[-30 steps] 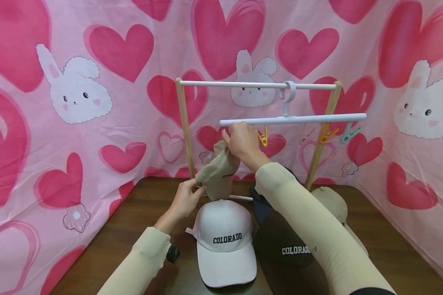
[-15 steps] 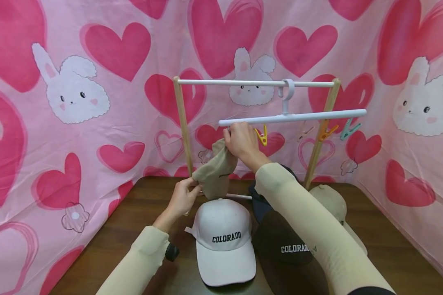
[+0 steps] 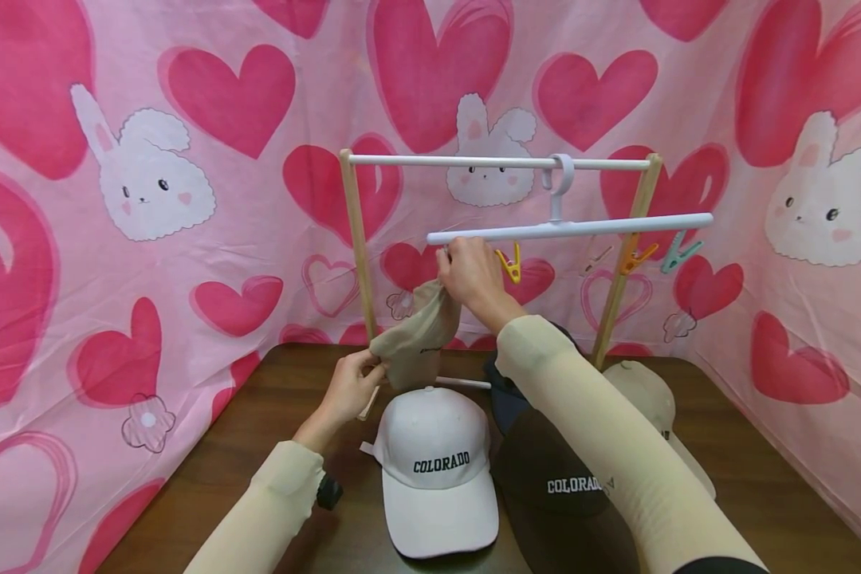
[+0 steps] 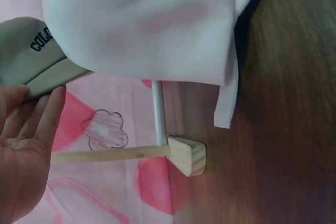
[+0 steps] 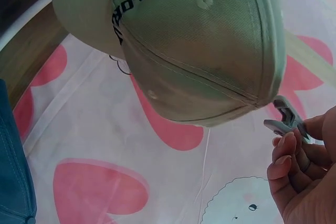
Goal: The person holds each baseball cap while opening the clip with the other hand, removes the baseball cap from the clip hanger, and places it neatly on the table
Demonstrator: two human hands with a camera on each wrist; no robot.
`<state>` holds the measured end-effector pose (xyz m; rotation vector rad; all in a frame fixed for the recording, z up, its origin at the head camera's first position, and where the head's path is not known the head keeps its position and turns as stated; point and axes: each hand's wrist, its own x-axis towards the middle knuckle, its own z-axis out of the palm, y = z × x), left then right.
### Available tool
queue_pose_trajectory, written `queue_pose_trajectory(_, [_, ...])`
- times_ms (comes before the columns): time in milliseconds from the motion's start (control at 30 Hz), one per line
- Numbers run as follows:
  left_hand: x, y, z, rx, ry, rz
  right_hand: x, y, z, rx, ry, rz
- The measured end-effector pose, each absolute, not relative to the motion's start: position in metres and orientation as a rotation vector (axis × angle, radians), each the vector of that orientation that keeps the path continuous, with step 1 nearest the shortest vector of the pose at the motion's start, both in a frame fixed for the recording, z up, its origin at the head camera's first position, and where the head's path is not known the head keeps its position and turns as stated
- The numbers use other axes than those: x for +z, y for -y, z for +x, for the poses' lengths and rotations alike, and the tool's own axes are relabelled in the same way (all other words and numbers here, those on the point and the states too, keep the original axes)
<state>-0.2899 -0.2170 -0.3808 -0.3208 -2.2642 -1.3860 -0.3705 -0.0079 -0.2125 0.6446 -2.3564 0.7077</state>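
Observation:
A beige cap (image 3: pixel 412 343) with dark lettering hangs tilted in the air below the left end of a white hanger (image 3: pixel 498 233). My left hand (image 3: pixel 351 388) pinches its edge between thumb and fingers, also seen in the left wrist view, where a white cap partly covers it. My right hand (image 3: pixel 472 275) is just under the hanger bar. In the right wrist view, its fingers and thumb squeeze a grey clip (image 5: pixel 287 121) whose jaws are spread beside the beige cap's edge. Whether clip and cap touch, I cannot tell.
The hanger hooks over the white rod (image 3: pixel 445 162) of a wood-legged stand. Yellow (image 3: pixel 511 265), orange (image 3: pixel 638 257) and teal (image 3: pixel 680 253) clips hang from it. On the table, a white cap (image 3: pixel 438 470), dark brown cap (image 3: pixel 560 470), navy cap (image 3: pixel 504 395) and another beige cap (image 3: pixel 642 395) lie close together.
The left hand and the beige cap have shifted slightly left and down. The right hand stays nearly in place under the hanger.

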Motion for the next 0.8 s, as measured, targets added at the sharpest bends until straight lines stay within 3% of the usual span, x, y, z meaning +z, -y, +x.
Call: queue_pose_trajectory(800, [-0.399,0.233,-0.296,-1.331,2.322,-0.234,-0.224,0.009,-0.366,0.675,2.424,0.544])
